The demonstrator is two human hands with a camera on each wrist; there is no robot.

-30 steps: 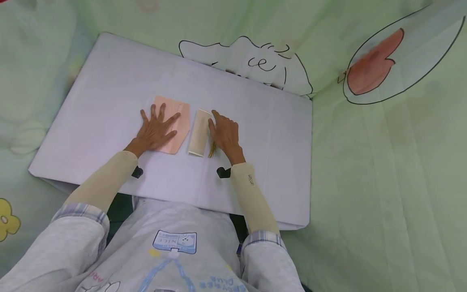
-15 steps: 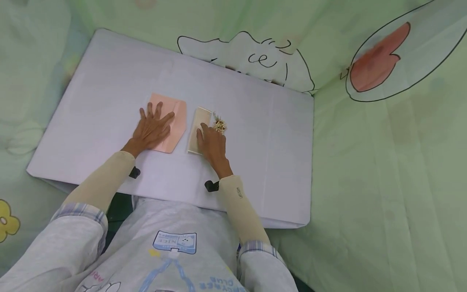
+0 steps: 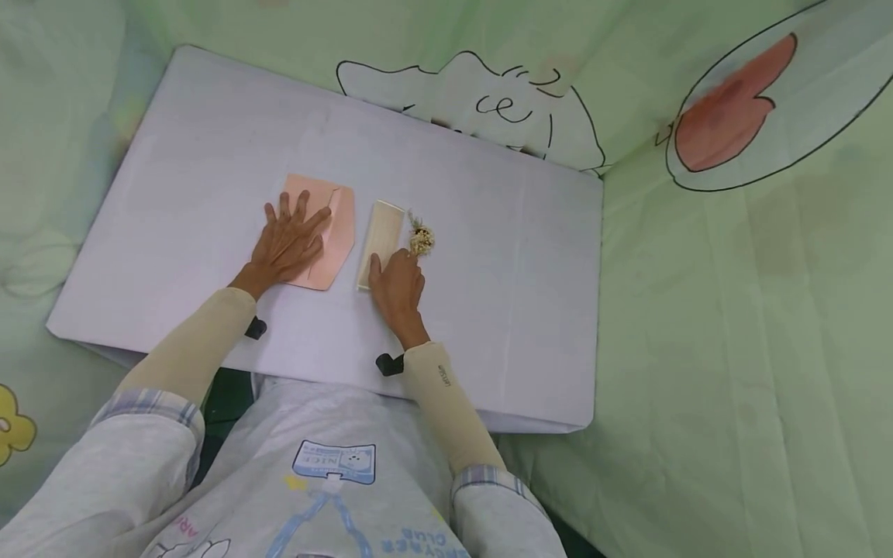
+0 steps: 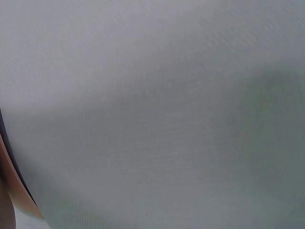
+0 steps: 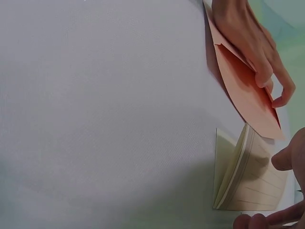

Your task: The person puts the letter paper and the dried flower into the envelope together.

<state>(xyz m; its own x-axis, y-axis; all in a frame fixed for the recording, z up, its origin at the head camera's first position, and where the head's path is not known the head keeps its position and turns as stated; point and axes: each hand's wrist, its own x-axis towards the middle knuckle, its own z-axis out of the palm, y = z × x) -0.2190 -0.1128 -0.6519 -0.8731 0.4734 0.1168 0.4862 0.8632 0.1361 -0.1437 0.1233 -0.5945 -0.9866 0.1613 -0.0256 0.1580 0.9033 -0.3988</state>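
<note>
My left hand (image 3: 281, 244) lies on a pink envelope (image 3: 340, 232) with its fingers spread. The right wrist view shows the envelope's mouth gaping a little under those fingers. To its right is a folded sheet of cream lined paper (image 3: 384, 229), its layers standing slightly apart in the right wrist view. Over the lower right edge of the sheet is my right hand (image 3: 398, 291), thumb (image 5: 283, 160) reaching over the paper and the other fingers loosely curled beside it. A small bunch of dried flowers (image 3: 422, 239) lies just beyond the right hand, which hides the stems.
The things lie on a white-covered table (image 3: 502, 310) with its front edge by my body. Green printed cloth (image 3: 698, 310) hangs around the far and right sides. Pale, blurred cloth fills most of the left wrist view.
My right hand has moved down and left from the flowers to the folded paper's lower edge, uncovering the flower heads. The left hand keeps its place on the envelope.
</note>
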